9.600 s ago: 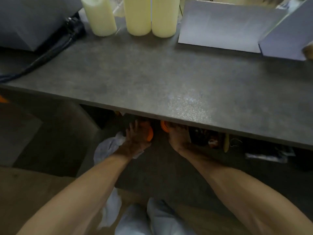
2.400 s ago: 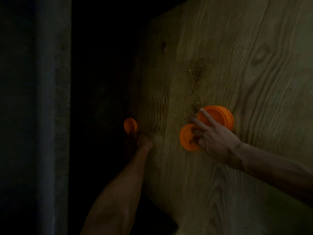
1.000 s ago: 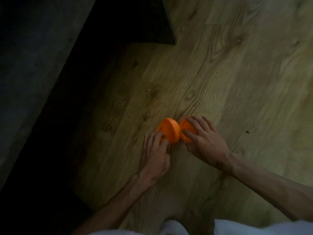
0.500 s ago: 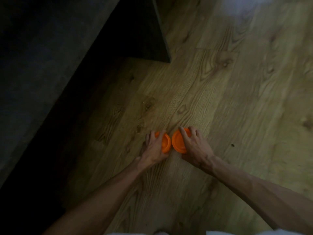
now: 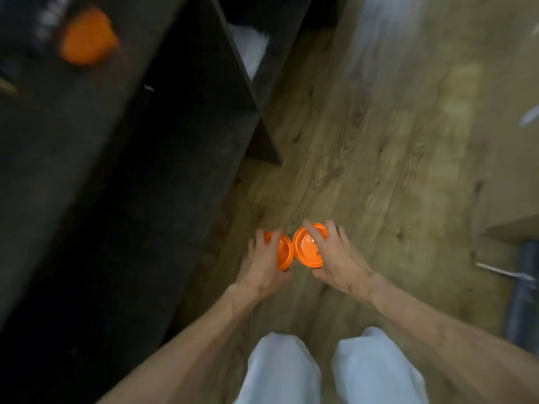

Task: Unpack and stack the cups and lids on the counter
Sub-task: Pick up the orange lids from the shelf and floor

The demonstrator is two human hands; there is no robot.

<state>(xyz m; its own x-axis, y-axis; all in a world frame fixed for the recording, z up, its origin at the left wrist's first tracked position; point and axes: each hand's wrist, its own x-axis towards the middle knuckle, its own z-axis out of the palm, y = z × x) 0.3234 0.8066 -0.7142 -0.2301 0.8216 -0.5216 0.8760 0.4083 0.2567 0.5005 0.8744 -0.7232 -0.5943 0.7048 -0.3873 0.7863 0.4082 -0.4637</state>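
Note:
I hold two batches of orange lids above the wooden floor point(image 5: 379, 170). My left hand point(image 5: 262, 266) grips one stack of orange lids point(image 5: 284, 255), seen edge-on. My right hand point(image 5: 338, 258) grips another orange lid stack point(image 5: 306, 247), its round face turned towards me. The two stacks nearly touch between my hands. On the dark counter point(image 5: 73, 170) at the upper left lies a blurred orange object point(image 5: 87, 36), probably more lids or cups.
The dark counter's end panel point(image 5: 242, 91) runs down to the floor beside my hands. Something white point(image 5: 250, 51) shows behind it. My light trouser legs point(image 5: 326, 371) are at the bottom. A grey bar point(image 5: 522, 287) stands at the right edge.
The view has risen and pulled back from the floor. Both hands have lifted with their orange lids, still held side by side. The counter top and its orange object have come into view.

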